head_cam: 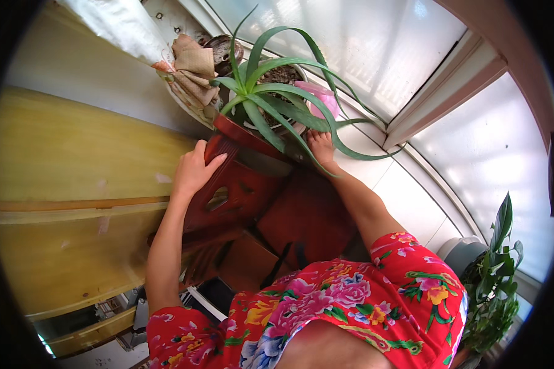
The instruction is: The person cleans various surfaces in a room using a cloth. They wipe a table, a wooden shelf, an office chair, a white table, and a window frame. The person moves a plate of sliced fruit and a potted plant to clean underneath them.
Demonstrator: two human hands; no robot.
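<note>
My left hand (191,170) is wrapped around the side of the backrest of a dark red wooden chair (254,189), its thumb lying over the front face. A cut-out pierces that backrest. Beyond the chair's top rail, an aloe plant (249,94) with long drooping leaves grows from a round pot of soil (284,74). On the far side, my right hand (321,145) reaches in under the leaves, close to the pot and the white tiled sill (358,143). Leaves cover part of its fingers, so its exact contact is hidden.
A pink plastic item (323,101) sits against the pot. Beside the aloe are a gathered tan cloth (194,69) and a brown jar (222,51). Frosted windows (351,50) line the sill. A yellow wooden cabinet (87,152) stands at left, another leafy plant (494,276) at lower right.
</note>
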